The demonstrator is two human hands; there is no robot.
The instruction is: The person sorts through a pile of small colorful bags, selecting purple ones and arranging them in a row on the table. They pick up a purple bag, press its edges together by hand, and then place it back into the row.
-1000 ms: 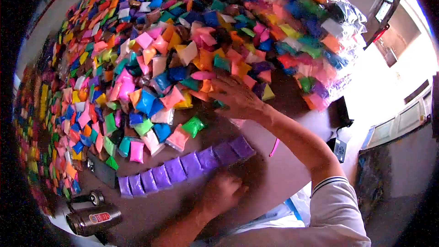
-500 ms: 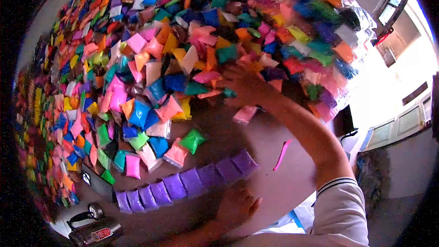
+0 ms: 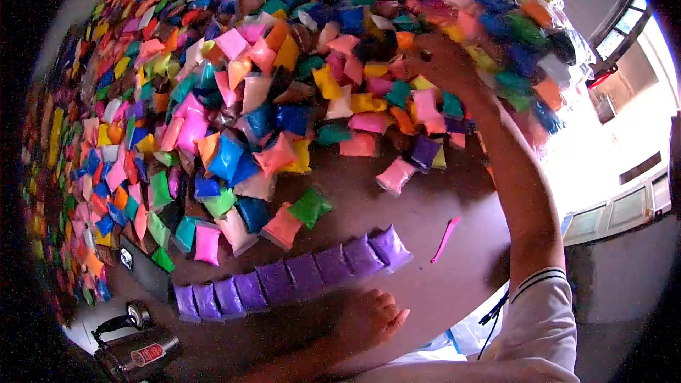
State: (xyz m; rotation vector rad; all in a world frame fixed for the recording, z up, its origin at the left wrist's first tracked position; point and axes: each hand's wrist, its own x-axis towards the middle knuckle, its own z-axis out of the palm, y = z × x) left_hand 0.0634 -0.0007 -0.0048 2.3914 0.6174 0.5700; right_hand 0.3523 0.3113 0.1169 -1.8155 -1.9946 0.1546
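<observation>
Reached farther up into the packet heap (image 3: 284,64) — right hand (image 3: 443,60), grip unclear. Left hand (image 3: 372,319) lay open on the surface (image 3: 425,291) beside seven purple packets (image 3: 291,276).

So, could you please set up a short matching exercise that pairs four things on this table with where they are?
Things:
1. purple packets
2. pink stick
3. left hand
4. right hand

Places:
A. lying alone on the bare table, right of the purple row
B. up in the pile of mixed packets, far side
C. lined up in one row near the front edge
D. flat on the table just in front of the purple row

Pairs: 1-C, 2-A, 3-D, 4-B
</observation>
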